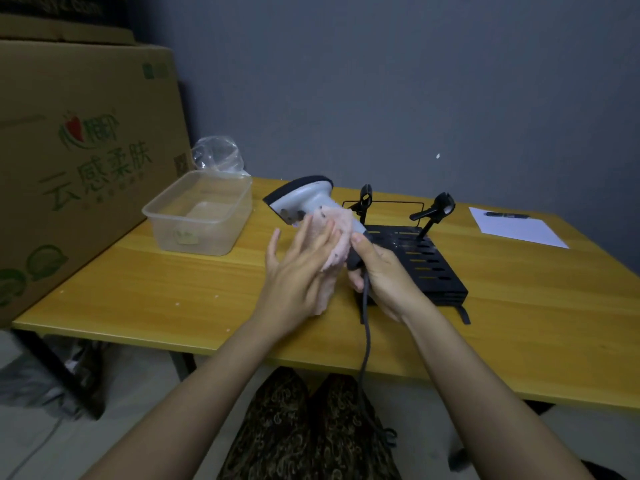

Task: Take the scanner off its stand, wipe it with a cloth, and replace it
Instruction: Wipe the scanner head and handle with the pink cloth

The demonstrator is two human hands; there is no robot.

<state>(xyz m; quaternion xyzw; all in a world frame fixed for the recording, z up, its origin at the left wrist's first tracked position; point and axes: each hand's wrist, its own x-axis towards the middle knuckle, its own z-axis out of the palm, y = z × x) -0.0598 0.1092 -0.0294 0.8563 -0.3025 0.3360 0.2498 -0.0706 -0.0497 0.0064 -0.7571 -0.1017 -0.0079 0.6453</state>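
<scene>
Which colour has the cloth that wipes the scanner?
Pale pink soft cloth, seen best in the head view.

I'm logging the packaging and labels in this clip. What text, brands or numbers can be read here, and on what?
"云感柔肤": large green characters on the side of the cardboard box.
Logo above them, beside a red heart: too blurred to read.
Small line beneath the characters: too small to read.
Green mark and QR code at the box's right edge: unreadable.
Sticker on the plastic container: unreadable.
Scanner, pen, paper: no legible text.
</scene>
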